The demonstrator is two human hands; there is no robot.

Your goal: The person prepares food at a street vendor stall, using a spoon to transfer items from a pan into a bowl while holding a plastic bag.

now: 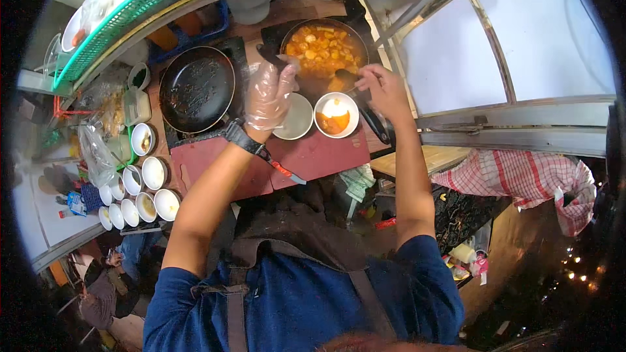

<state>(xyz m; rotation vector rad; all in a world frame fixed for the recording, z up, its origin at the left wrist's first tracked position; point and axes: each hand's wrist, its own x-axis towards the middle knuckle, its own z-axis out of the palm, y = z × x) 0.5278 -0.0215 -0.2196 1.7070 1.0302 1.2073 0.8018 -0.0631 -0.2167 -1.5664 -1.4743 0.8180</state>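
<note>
My right hand [381,90] grips a black serving spoon [346,76], its head at the near edge of a frying pan of orange stew [323,49]. Just below it stands a white bowl [355,120] holding something white and a portion of orange stew. My left hand [269,95] wears a clear plastic glove. Its fingers close around a black utensil [270,55], of which only one end shows. Partly covered by that hand, a second pale bowl [299,120] sits beside the filled one. Both bowls are at the back edge of a red cutting board [323,156].
A dark, empty-looking frying pan [198,90] stands left. Across the board's front edge lies a red-handled knife [286,172]. Several white bowls [166,204] crowd the left, under a green basket [122,29]. A checked cloth [508,171] hangs right. Another person [100,298] is at lower left.
</note>
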